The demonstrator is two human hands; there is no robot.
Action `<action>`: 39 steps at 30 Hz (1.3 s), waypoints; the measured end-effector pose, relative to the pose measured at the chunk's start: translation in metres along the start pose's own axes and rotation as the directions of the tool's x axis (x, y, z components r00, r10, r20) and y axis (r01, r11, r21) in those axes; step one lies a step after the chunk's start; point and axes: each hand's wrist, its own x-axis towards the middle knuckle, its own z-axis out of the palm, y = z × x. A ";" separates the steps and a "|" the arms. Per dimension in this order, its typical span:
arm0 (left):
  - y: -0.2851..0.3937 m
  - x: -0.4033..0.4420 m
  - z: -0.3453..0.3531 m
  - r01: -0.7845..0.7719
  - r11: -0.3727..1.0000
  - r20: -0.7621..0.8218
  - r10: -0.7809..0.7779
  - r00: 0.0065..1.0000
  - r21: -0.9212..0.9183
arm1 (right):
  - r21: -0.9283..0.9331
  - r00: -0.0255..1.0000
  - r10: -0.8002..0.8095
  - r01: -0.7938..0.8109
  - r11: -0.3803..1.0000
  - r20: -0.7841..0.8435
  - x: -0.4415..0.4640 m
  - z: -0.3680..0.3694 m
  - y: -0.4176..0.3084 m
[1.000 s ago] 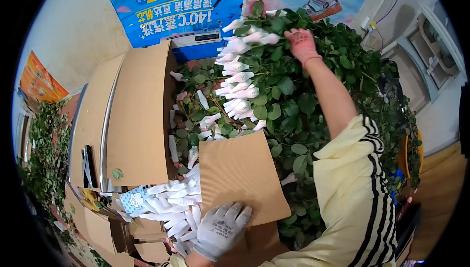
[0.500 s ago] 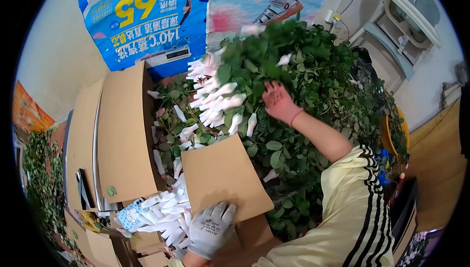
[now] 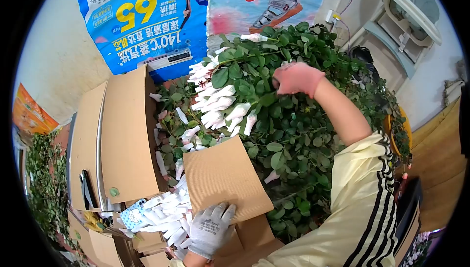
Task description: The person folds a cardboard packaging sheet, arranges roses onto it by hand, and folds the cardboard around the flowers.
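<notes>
My left hand [image 3: 211, 232], in a grey-white printed glove, lies with its fingers stretched flat over the lower edge of a ribbed brown cardboard sheet [image 3: 226, 176]; its thumb is hidden. In a pink glove, my right hand [image 3: 297, 79] is closed among the leafy stems at the top of the pile, around rose stems [image 3: 267, 99] that the leaves partly hide. Left of it lies a cluster of rose buds in white net sleeves [image 3: 218, 103], their heads pointing left. Another sleeved bud [image 3: 254, 37] rests on the leaves above.
Tall cardboard panels [image 3: 128, 135] stand on the left. Beside my left hand is a heap of white foam sleeves [image 3: 169, 213] with a blue patterned phone case [image 3: 133, 214]. A black stapler-like tool [image 3: 88, 188] sits on the far-left cardboard. At right are a yellow tub [image 3: 399, 127] and a high chair [image 3: 409, 15].
My right hand has moved up and to the right, and its spread fingers have closed among the stems. The blurred leaves above it have settled. My left hand stays on the cardboard.
</notes>
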 end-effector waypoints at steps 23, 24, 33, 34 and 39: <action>0.001 -0.002 0.005 -0.021 0.998 -0.017 0.022 1.000 0.051 | 0.238 0.637 0.281 -0.155 0.959 -0.718 0.033 0.013 0.113; 0.001 -0.001 0.003 -0.022 0.998 -0.011 0.023 1.000 0.062 | 0.242 0.702 0.293 -0.175 0.954 -0.649 0.039 0.015 0.100; 0.003 -0.001 0.000 -0.005 1.000 0.019 0.005 1.000 0.014 | -0.023 0.950 0.276 -0.282 0.959 -0.149 0.098 0.045 0.061; 0.004 0.000 -0.001 -0.004 1.000 0.011 0.004 1.000 0.023 | -0.029 0.950 0.276 -0.283 0.959 -0.148 0.094 0.043 0.066; 0.002 -0.003 0.001 -0.015 1.000 -0.021 0.015 1.000 0.000 | 0.190 0.602 0.539 -0.546 0.816 -0.589 0.022 0.003 0.114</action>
